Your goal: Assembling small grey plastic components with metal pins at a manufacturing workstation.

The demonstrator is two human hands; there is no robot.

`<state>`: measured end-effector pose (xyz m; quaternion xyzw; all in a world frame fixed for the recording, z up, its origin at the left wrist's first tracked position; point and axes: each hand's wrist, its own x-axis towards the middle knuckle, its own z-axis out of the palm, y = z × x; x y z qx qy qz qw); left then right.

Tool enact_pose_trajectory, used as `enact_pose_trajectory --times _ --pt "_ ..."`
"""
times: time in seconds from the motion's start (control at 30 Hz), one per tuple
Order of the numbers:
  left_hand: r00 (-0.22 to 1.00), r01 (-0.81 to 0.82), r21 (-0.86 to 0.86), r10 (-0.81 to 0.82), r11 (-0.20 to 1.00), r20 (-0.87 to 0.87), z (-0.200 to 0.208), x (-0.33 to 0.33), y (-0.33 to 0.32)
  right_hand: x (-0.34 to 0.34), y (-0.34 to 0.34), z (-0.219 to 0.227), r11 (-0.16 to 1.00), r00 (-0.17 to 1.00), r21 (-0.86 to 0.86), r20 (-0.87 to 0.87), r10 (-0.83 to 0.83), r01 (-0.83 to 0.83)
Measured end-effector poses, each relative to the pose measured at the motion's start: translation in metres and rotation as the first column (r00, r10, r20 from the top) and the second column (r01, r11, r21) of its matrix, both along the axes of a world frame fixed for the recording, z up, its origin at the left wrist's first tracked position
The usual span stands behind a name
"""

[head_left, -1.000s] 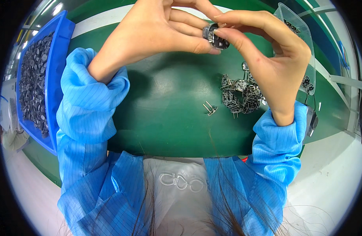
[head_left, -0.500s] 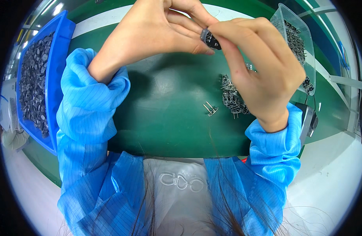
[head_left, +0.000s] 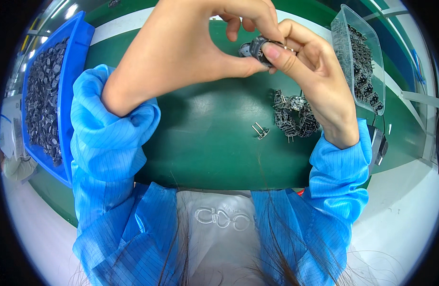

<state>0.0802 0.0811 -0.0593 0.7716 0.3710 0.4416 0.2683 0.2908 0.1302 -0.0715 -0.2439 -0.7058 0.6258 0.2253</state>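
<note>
Pinching black part (head_left: 256, 49), lettered pale shirt (head_left: 220, 245)

Blue pinstriped sleeves (head_left: 107, 157), bunched cuffs (head_left: 133, 113); grey top (head_left: 219, 257), looped emblem (head_left: 222, 219)

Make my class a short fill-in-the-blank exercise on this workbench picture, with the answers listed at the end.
1. The bin of dark parts on the person's left is ____ in colour.
2. The see-through box of parts stands on the person's ____ side.
3. One lone pinned part lies to the ____ of the pinned pile.
4. The right hand lays its ____ over the dark round part.

Missing words: blue; right; left; thumb.
</note>
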Motion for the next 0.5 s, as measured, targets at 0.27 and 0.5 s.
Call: enact_pose_trajectory --times 0.27,0.5 --pt "0.984 -0.128 0.154 0.145 0.980 -0.102 -0.030 -0.004 0.045 0.005 -0.005 -0.007 0.668 0.862 0.729 0.234 -0.449 0.150" --pt "0.747 -0.593 0.151 0.611 0.791 -0.263 -0.101 -0.094 0.101 0.018 -0.057 0.000 0.733 0.782 0.583 0.613 -0.114 -0.351"
